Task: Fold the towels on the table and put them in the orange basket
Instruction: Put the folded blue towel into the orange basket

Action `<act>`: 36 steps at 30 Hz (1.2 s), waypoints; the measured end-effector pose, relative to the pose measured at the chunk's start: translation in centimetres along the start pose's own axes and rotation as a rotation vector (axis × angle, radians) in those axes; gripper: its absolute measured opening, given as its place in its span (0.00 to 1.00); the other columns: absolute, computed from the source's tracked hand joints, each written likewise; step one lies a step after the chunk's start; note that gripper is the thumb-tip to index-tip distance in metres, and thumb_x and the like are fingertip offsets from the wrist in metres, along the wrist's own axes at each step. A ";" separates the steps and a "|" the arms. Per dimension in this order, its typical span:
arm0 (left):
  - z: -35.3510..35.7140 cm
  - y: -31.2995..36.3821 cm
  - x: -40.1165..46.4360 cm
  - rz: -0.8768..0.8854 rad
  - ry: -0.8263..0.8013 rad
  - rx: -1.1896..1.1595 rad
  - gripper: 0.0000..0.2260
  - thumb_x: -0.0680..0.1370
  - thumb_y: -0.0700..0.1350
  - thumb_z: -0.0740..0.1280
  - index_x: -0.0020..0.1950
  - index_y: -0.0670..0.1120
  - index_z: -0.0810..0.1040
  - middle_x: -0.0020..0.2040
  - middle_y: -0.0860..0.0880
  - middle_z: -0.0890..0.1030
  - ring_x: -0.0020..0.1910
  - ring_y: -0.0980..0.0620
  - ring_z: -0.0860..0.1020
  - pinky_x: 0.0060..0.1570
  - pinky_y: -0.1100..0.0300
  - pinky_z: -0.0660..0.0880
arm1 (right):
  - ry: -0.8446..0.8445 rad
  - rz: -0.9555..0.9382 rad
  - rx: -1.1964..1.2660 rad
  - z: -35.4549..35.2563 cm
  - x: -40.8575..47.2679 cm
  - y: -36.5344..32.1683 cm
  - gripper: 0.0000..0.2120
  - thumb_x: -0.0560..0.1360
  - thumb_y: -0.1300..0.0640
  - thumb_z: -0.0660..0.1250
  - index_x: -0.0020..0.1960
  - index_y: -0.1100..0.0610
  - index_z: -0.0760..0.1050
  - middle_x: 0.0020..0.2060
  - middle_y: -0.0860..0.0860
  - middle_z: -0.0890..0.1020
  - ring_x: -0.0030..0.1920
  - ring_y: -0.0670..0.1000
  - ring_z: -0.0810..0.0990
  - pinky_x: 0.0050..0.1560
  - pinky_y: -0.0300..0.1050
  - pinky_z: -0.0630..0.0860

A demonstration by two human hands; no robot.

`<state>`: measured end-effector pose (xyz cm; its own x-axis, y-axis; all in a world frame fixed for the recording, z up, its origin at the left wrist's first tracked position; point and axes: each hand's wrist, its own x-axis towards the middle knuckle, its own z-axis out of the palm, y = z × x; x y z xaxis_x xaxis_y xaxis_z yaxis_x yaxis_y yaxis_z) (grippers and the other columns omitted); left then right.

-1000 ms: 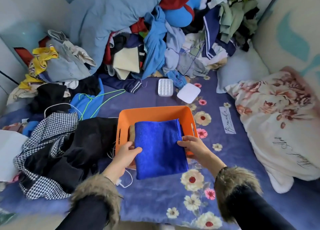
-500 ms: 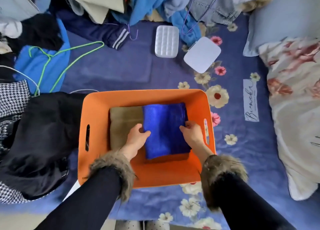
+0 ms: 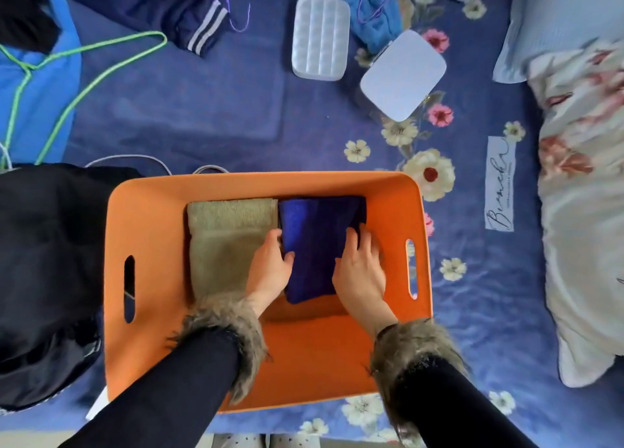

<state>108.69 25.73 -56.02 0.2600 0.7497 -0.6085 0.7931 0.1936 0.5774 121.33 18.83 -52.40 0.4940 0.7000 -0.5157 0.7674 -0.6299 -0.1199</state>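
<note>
The orange basket (image 3: 148, 218) stands on the blue floral sheet in front of me. Inside it, a folded beige towel (image 3: 226, 241) lies on the left and a folded blue towel (image 3: 317, 231) lies right beside it. My left hand (image 3: 270, 265) holds the blue towel's left edge, thumb on top and fingers down between the two towels. My right hand (image 3: 359, 268) holds its right edge, with the thumb on the cloth and the fingers along the side. Both fur-cuffed sleeves reach over the basket's near wall.
A black garment (image 3: 50, 262) lies against the basket's left side. Beyond the basket are a white ribbed box (image 3: 320, 39), its lid (image 3: 401, 76), a green hanger (image 3: 67, 76) on blue cloth, and piled clothes. A floral pillow (image 3: 580, 211) fills the right.
Both hands carried the blue towel from above the basket's near rim down into the basket, settling it beside the beige towel. My view moved forward and down over the basket.
</note>
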 end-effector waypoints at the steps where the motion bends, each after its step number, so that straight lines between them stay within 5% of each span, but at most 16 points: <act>1: -0.2 0.1 -0.3 0.103 0.057 0.093 0.22 0.76 0.40 0.66 0.69 0.43 0.65 0.61 0.42 0.75 0.59 0.42 0.74 0.55 0.51 0.71 | 0.028 -0.075 -0.079 0.0 0.1 -0.1 0.30 0.76 0.59 0.58 0.75 0.57 0.50 0.75 0.58 0.52 0.74 0.59 0.53 0.72 0.53 0.53; 4: -0.6 0.0 -0.7 0.462 0.177 0.468 0.33 0.67 0.43 0.75 0.70 0.43 0.67 0.64 0.41 0.73 0.60 0.38 0.74 0.54 0.47 0.74 | 0.178 -0.325 -0.310 0.3 0.9 -0.6 0.29 0.77 0.58 0.51 0.76 0.59 0.49 0.76 0.59 0.50 0.75 0.59 0.50 0.73 0.57 0.48; 6: -0.5 -0.2 -0.5 0.587 0.093 0.689 0.44 0.61 0.54 0.78 0.72 0.43 0.64 0.72 0.39 0.64 0.70 0.36 0.65 0.62 0.41 0.68 | 0.093 -0.415 -0.441 0.6 1.9 -0.5 0.30 0.79 0.55 0.51 0.76 0.61 0.41 0.76 0.59 0.44 0.76 0.58 0.43 0.73 0.57 0.39; 9: -0.2 -1.6 1.0 0.583 -0.098 0.976 0.55 0.63 0.69 0.68 0.76 0.45 0.41 0.74 0.41 0.33 0.73 0.41 0.33 0.71 0.40 0.39 | -0.079 -0.339 -0.603 0.7 3.9 0.8 0.38 0.79 0.52 0.58 0.74 0.62 0.34 0.75 0.61 0.38 0.75 0.61 0.38 0.71 0.57 0.35; 13: 0.4 -2.5 3.4 0.552 -0.116 1.060 0.58 0.62 0.76 0.60 0.72 0.46 0.29 0.68 0.41 0.23 0.67 0.44 0.24 0.67 0.39 0.30 | -0.218 -0.281 -0.706 1.6 6.2 2.2 0.56 0.69 0.39 0.69 0.73 0.61 0.30 0.74 0.62 0.35 0.74 0.63 0.36 0.69 0.59 0.31; 21: 1.0 -1.3 4.5 0.487 -0.179 1.133 0.58 0.62 0.76 0.61 0.74 0.46 0.32 0.74 0.41 0.32 0.74 0.44 0.34 0.66 0.35 0.33 | -0.243 -0.295 -0.832 2.6 7.3 1.9 0.60 0.66 0.33 0.68 0.73 0.63 0.30 0.73 0.64 0.36 0.74 0.65 0.37 0.70 0.61 0.32; 26: -1.6 -0.1 2.0 0.459 -0.232 0.984 0.44 0.70 0.69 0.61 0.77 0.48 0.48 0.77 0.43 0.41 0.76 0.47 0.40 0.68 0.37 0.34 | -0.229 -0.307 -0.624 0.8 4.0 1.3 0.40 0.76 0.43 0.62 0.76 0.58 0.43 0.76 0.59 0.46 0.75 0.62 0.44 0.72 0.59 0.39; 32: -7.2 -1.2 -7.6 0.297 -0.007 0.371 0.28 0.78 0.56 0.61 0.74 0.47 0.60 0.76 0.46 0.55 0.75 0.48 0.54 0.71 0.52 0.55 | -0.238 -0.252 -0.158 -4.1 -3.4 -1.6 0.27 0.78 0.46 0.59 0.73 0.56 0.57 0.67 0.57 0.70 0.67 0.59 0.68 0.67 0.55 0.63; 36: -12.3 -1.5 -15.5 0.368 0.239 0.228 0.24 0.76 0.51 0.67 0.68 0.43 0.70 0.71 0.43 0.67 0.70 0.46 0.67 0.67 0.54 0.63 | -0.166 -0.430 -0.081 -7.3 -9.1 -5.6 0.25 0.78 0.49 0.58 0.72 0.56 0.59 0.64 0.56 0.73 0.63 0.59 0.71 0.61 0.51 0.67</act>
<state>96.70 21.61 -40.82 0.4331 0.8717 -0.2295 0.7799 -0.2347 0.5802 115.48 18.44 -40.80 0.0566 0.8243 -0.5634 0.9209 -0.2611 -0.2895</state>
